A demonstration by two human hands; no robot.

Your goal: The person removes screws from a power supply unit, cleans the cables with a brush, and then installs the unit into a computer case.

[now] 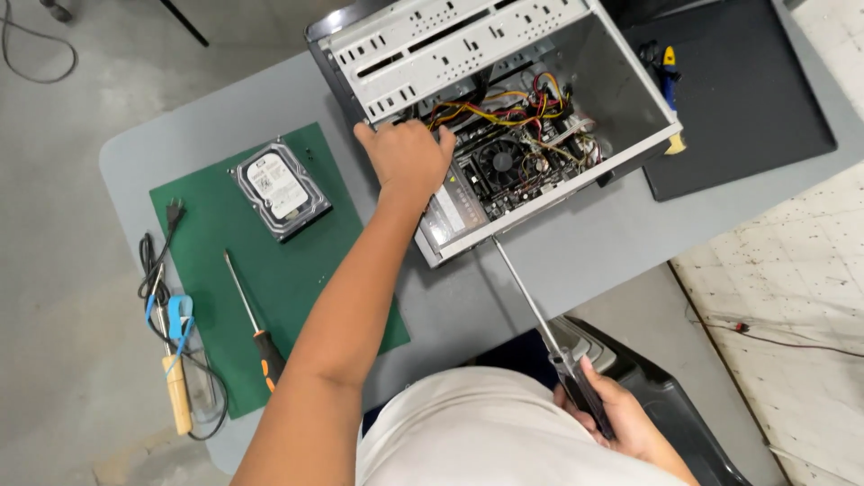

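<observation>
Head view: fingers point(430, 137) of left hand point(407, 157) curled, tips inside open computer case point(504, 108) at 12 o'clock on desk point(576, 243), whether they grip anything cannot be told. Right hand point(612, 409) at 5 o'clock, fingers clamped on long screwdriver point(540, 315), tip at case edge. Hard drive point(281, 189) on green mat point(297, 279) at 9 o'clock, orange-handled screwdriver point(256, 328) just below.

Left hand point(407, 157) inside open computer case point(504, 108); right hand point(612, 414) grips long screwdriver point(540, 324); hard drive point(281, 189) on green mat point(297, 279).
</observation>
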